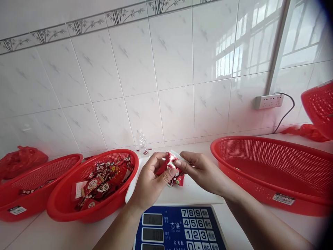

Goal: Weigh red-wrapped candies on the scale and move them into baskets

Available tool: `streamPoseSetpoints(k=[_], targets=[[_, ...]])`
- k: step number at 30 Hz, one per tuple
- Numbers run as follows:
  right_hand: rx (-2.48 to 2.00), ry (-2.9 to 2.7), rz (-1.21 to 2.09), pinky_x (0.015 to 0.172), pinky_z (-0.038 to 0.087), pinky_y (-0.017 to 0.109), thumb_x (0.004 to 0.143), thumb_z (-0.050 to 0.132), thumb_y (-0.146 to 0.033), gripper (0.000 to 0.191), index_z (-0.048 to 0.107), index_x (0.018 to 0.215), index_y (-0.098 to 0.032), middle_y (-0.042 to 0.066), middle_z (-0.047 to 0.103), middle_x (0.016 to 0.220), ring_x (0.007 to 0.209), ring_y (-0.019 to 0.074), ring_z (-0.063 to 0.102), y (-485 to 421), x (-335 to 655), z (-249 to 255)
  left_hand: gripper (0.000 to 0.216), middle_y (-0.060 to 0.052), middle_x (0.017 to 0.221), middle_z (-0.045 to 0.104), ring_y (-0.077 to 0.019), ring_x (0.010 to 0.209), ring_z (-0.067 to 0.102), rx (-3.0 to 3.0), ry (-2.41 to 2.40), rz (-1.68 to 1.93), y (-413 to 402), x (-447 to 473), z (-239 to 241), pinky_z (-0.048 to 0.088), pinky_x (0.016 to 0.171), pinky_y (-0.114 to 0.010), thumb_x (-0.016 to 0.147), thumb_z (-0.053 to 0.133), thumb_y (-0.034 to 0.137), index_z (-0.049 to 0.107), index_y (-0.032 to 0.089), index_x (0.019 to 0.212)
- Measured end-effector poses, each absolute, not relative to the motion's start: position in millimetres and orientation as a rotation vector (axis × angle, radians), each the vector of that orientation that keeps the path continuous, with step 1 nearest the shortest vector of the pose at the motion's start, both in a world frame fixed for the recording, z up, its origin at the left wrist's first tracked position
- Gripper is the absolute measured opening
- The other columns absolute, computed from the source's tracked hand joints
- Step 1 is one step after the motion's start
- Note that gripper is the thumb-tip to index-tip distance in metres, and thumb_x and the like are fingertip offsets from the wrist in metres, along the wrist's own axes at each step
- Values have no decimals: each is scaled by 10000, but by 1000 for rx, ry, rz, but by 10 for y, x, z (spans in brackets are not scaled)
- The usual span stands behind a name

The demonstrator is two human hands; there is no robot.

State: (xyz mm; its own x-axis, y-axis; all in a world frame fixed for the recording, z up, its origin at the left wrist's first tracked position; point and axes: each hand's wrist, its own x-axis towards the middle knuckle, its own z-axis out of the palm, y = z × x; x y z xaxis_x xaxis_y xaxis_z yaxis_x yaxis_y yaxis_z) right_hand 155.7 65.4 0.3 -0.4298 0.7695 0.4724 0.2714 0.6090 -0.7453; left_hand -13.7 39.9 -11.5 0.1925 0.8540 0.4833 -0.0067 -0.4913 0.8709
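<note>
Both hands are closed on a small red-and-white snack packet above the white scale plate. My left hand grips its left side with the thumb laid across the front. On the other side, my right hand pinches near the packet's pale top edge with thumb and fingers. Red wrapper with a green spot shows below the fingers; whether it belongs to a second packet I cannot tell. In front of the plate is the scale's blue keypad panel with grey displays.
Left of the scale, a red basket holds several snack packets. Farther left stands another red basket with few packets. A large red basket is at right. Behind the plate are a clear bottle and tiled wall with a power strip.
</note>
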Motion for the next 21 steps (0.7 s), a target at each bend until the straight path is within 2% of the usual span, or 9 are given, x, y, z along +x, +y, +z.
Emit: streamPoseSetpoints(k=[5, 11, 15, 21], targets=[[-685, -1881, 890, 544, 421, 237, 843, 497, -576, 430, 541, 697, -173, -5, 540, 633, 603, 123, 510, 621, 1592, 90, 235, -62, 876, 693, -159, 728, 628, 1672, 758, 1365, 382, -132, -88, 475, 609, -222, 835, 611, 351, 672, 184, 988], [-615, -2005, 1045, 576, 450, 248, 859, 500, -546, 419, 606, 765, -153, 26, 631, 681, 625, 135, 563, 609, 1620, 103, 212, -49, 802, 676, -140, 687, 595, 1654, 642, 1292, 381, -145, -103, 475, 640, -238, 841, 612, 321, 690, 189, 988], [-606, -1958, 1011, 564, 467, 245, 859, 506, -541, 407, 598, 753, -159, 24, 642, 658, 604, 137, 588, 584, 1583, 94, 271, -48, 763, 637, -115, 632, 543, 1700, 674, 1267, 375, -129, -118, 453, 594, -221, 859, 573, 389, 676, 166, 975], [-761, -1983, 781, 569, 479, 274, 850, 492, -565, 425, 607, 772, -164, 42, 647, 690, 660, 175, 608, 606, 1583, 75, 324, -46, 781, 637, -133, 687, 567, 1845, 939, 1373, 357, -157, -64, 465, 651, -245, 876, 527, 422, 633, 141, 997]])
